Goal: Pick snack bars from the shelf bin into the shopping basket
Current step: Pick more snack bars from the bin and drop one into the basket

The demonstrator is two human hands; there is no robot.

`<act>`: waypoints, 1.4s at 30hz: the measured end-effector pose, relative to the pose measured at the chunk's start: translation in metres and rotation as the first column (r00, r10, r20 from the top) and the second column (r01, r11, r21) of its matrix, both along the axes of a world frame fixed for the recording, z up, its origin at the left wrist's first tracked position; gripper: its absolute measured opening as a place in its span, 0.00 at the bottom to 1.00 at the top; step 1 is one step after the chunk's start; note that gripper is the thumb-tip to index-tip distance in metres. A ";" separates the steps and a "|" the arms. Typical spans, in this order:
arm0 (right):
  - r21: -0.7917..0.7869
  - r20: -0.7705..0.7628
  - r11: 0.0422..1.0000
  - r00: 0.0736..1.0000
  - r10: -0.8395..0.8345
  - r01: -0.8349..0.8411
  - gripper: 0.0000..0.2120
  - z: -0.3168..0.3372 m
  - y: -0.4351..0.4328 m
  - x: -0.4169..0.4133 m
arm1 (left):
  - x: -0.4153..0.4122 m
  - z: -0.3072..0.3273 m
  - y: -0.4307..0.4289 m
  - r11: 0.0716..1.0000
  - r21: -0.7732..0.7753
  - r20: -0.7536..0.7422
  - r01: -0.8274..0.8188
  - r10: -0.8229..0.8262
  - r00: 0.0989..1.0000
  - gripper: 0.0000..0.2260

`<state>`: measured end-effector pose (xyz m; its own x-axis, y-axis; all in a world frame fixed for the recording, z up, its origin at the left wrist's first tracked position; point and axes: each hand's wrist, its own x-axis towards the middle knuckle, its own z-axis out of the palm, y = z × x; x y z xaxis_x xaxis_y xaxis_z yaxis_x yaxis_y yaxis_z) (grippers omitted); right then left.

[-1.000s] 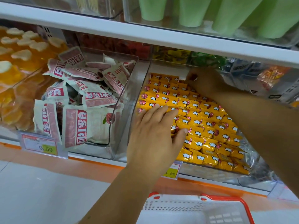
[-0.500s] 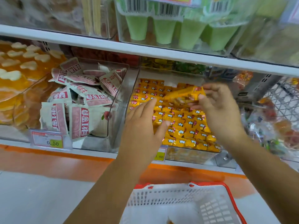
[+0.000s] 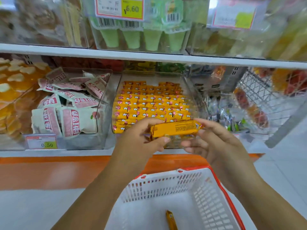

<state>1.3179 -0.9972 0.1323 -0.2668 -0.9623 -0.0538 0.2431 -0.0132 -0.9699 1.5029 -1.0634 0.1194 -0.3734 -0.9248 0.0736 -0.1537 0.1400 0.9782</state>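
In front of the middle shelf, just above the basket, I see both hands sharing one snack bar (image 3: 176, 130): the left hand (image 3: 142, 138) grips its left end, thumb below and fingers curled over the top, and the right hand (image 3: 214, 143) pinches its right end. The bar lies roughly level, printed back face up, and together with the hands it covers the front rows of the shelf bin (image 3: 193, 95). Behind it that bin holds tight rows of yellow bars (image 3: 149, 103) laid side by side. The shopping basket (image 3: 221, 188) sits below the wrists with another bar (image 3: 171, 219) lying on its floor. Left of the bin stands a neighbouring bin of pink-and-white pouches (image 3: 74, 113) with a 0.50 price tag (image 3: 41, 143) at its front; to the right is a wire rack (image 3: 259, 97) of mixed sweets, and overhead hang green cone cups (image 3: 141, 39) under a 6.60 tag (image 3: 119, 7). The bins are clear hard plastic with rounded corners. The held bar is a long flat block in glossy orange-yellow foil with crimped ends. The basket is white slotted plastic with a red rim, and the pouches look soft and crumpled.
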 end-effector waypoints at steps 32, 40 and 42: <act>0.035 0.125 0.995 0.988 0.086 -0.091 0.20 -0.008 -0.022 -0.029 | 0.005 0.009 -0.022 0.980 0.182 -0.119 -0.076 0.098 0.988 0.15; -0.042 -0.118 0.999 0.993 0.004 -0.009 0.24 -0.019 -0.023 -0.033 | -0.003 0.008 -0.016 0.983 0.163 -0.067 -0.078 0.090 0.994 0.08; -0.075 -0.120 0.997 0.993 0.001 -0.010 0.22 -0.017 -0.023 -0.030 | -0.005 0.008 -0.016 0.975 0.175 -0.084 -0.138 0.155 0.984 0.09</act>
<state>1.2880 -1.0200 0.1150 -0.2613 -0.9639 0.0506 0.1252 -0.0859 -0.9884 1.4982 -1.0791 0.1275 -0.2318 -0.9711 -0.0578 -0.0641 -0.0441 0.9970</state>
